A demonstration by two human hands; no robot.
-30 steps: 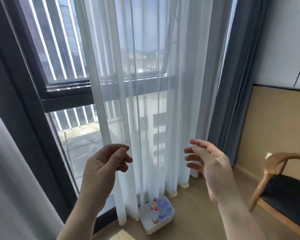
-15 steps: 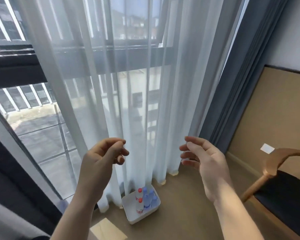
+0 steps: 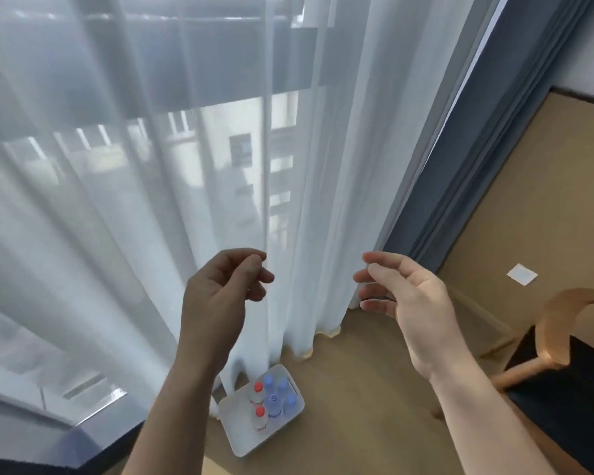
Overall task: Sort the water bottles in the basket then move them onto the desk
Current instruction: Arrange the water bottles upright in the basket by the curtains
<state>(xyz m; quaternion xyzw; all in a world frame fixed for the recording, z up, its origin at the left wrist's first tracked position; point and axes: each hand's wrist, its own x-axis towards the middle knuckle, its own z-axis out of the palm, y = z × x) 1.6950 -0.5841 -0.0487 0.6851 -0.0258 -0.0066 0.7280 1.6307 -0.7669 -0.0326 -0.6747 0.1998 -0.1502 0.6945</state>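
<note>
Head view: we hold both grips raised before the sheer curtain [image 3: 151, 200], apart from each other. The left grip [image 3: 220, 293] has its fingers loosely curled, thumb near the forefinger, and holds nothing. The right grip [image 3: 412, 303] has relaxed, slightly bent fingers and holds nothing. Below them, the white basket [image 3: 237, 433] stands on the floor [image 3: 357, 423] at the curtain's hem. The water bottles [image 3: 274, 402] stand upright in its far end: two red-capped bottles [image 3: 259, 411] on the left, the blue-capped bottles [image 3: 283, 385] just beside them. A wooden chair [image 3: 559, 320] stands at the right.
</note>
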